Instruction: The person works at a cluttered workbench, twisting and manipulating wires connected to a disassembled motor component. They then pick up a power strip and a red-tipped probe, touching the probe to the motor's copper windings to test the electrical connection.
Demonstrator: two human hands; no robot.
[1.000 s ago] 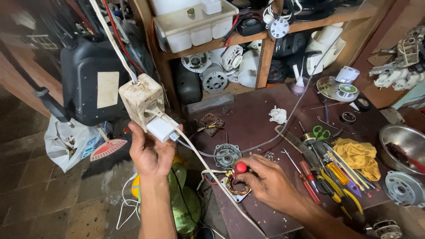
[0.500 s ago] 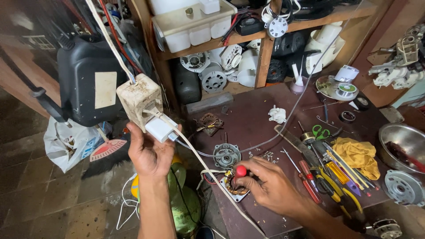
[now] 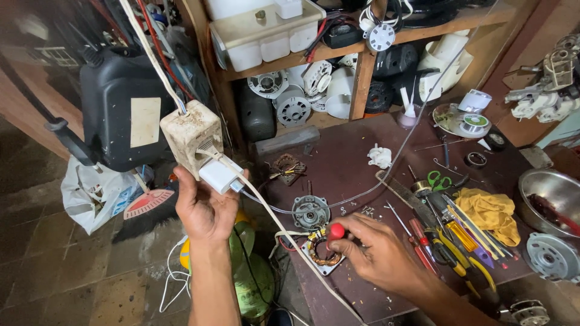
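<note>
— While the left hand (image 3: 205, 208) is raised off the bench edge, what does it grip?
— A white plug (image 3: 220, 175); its fingers are curled round it, thumb on the near side, and the plug sits in the face of a grubby cream socket box (image 3: 192, 136) that hangs from a pale cable (image 3: 148, 54); a white cord (image 3: 272, 220) runs from the plug down across the bench.

— And the right hand (image 3: 377, 253)?
— It lies low on the brown workbench (image 3: 350, 163), fingers pinched together on a red-knobbed tool (image 3: 336, 231); the tip points down at a copper motor coil (image 3: 323, 253) at the bench's near-left edge; whether it touches, I cannot tell.

— What lies close by?
— A round metal motor part (image 3: 310, 211) just behind the coil; screwdrivers and pliers (image 3: 447, 238) to the right, beside a yellow rag (image 3: 489, 211); green-handled scissors (image 3: 438, 180) further back; a steel bowl (image 3: 550, 199) at the right edge.

— Beyond that?
— A wooden shelf (image 3: 362, 72) stacked with fan motors; a black jerrycan (image 3: 124, 115) on the left, above a white plastic bag (image 3: 90, 193) on the tiled floor.
</note>
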